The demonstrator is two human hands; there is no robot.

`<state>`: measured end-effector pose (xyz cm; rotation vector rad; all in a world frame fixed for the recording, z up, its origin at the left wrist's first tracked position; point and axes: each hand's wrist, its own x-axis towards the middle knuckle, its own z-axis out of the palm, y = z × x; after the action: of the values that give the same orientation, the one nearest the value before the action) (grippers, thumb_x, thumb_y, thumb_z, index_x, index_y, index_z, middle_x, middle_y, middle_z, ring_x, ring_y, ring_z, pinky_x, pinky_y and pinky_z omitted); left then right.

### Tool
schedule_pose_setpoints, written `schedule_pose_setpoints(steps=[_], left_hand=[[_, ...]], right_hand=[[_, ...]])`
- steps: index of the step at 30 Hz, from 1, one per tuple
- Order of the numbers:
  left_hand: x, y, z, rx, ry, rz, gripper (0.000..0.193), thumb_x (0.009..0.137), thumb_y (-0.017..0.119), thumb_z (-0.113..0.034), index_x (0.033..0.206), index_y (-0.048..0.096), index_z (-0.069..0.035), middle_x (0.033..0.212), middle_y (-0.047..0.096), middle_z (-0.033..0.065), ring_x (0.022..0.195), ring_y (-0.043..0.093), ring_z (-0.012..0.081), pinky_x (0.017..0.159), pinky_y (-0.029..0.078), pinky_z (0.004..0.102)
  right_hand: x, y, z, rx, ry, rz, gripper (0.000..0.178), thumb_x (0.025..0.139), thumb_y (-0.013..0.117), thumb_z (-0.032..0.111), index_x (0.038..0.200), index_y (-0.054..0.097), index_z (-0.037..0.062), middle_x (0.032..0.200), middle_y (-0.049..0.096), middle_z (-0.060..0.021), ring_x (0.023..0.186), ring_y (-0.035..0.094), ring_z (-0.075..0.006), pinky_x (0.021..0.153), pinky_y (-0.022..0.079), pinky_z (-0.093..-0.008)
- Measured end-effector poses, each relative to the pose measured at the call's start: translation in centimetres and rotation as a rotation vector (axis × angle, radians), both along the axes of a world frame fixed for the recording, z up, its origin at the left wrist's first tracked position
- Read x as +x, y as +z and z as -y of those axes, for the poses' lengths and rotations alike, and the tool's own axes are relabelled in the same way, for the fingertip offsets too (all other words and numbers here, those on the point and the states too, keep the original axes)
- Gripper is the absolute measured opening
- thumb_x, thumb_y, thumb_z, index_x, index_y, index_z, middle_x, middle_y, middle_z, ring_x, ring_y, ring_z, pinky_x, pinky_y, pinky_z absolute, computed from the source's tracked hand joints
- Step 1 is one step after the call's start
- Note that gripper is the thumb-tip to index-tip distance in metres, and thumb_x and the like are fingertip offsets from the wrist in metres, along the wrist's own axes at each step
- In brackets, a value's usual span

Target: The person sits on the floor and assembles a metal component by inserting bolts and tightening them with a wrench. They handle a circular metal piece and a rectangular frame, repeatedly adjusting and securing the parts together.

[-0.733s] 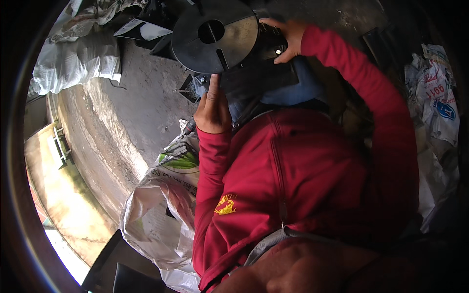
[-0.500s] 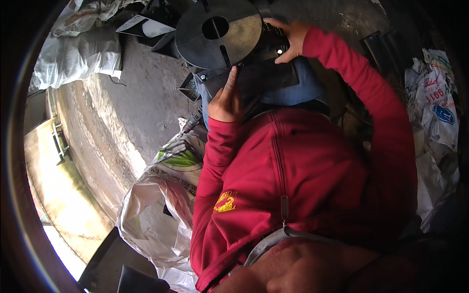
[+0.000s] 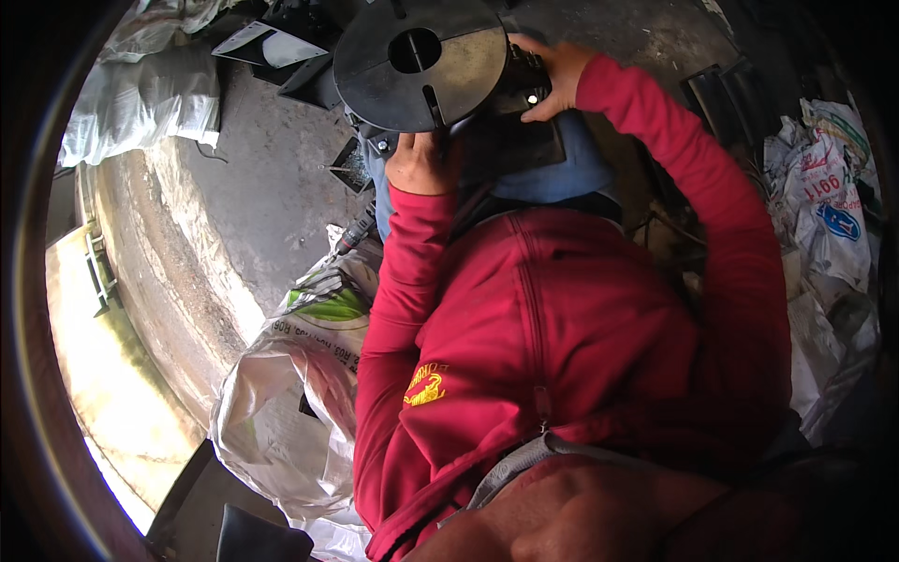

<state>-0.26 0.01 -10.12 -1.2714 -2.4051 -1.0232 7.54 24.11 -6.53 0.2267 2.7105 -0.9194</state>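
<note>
A dark round metal disc (image 3: pixel 421 66) with a centre hole and radial slots sits on top of a black block-shaped metal part (image 3: pixel 510 140) resting on my lap, over blue trousers. My left hand (image 3: pixel 417 161) grips the near underside of the disc assembly, fingers curled around its edge. My right hand (image 3: pixel 552 77) holds the right side of the assembly, thumb and fingers wrapped over the black part beside a small shiny bolt. Both arms wear red sleeves of a zipped jacket (image 3: pixel 543 337).
A white woven sack (image 3: pixel 290 393) lies at my left side, with a dark tool handle (image 3: pixel 354 232) on it. More sacks (image 3: pixel 140 94) lie at the far left and crumpled printed bags (image 3: pixel 824 206) on the right. Dark metal pieces (image 3: pixel 272 42) rest on the concrete floor (image 3: pixel 253 187).
The disc assembly has shifted slightly up and right in my view. My left hand slid from its left side to underneath its near edge. My right hand keeps its hold.
</note>
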Motion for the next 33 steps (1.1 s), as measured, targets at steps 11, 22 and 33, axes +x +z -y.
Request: schedule_pose_setpoints(steps=[11,22,33], left_hand=[[0.7,2.5,1.4,-0.026,0.019,0.205,0.02,0.075,0.074,-0.015,0.087,0.062,-0.006,0.071,0.064,0.0098,0.063,0.064,0.0192,0.057,0.049,0.0288],[-1.4,1.4,1.2,-0.114,0.049,-0.04,0.029,0.074,0.072,-0.019,0.096,0.062,-0.004,0.075,0.064,0.011,0.07,0.064,0.0277,0.061,0.05,0.0345],[-1.2,-0.8,1.8,0.03,0.032,-0.104,0.029,0.073,0.075,-0.014,0.096,0.059,-0.005,0.072,0.063,0.0076,0.062,0.063,0.0197,0.056,0.049,0.0296]], right_hand=[[0.3,-1.5,-0.5,-0.011,-0.017,-0.079,0.094,0.058,0.079,0.04,0.133,0.026,0.0211,0.092,0.067,-0.0133,0.083,0.064,-0.0337,0.074,0.051,-0.0391],[0.2,-0.6,-0.5,-0.027,0.004,-0.083,0.092,0.058,0.08,0.038,0.132,0.029,0.0177,0.091,0.066,-0.0145,0.083,0.064,-0.034,0.073,0.051,-0.0388],[0.3,-2.4,-1.0,-0.061,0.03,-0.177,0.092,0.058,0.08,0.035,0.133,0.029,0.0187,0.093,0.066,-0.0138,0.086,0.064,-0.033,0.076,0.049,-0.039]])
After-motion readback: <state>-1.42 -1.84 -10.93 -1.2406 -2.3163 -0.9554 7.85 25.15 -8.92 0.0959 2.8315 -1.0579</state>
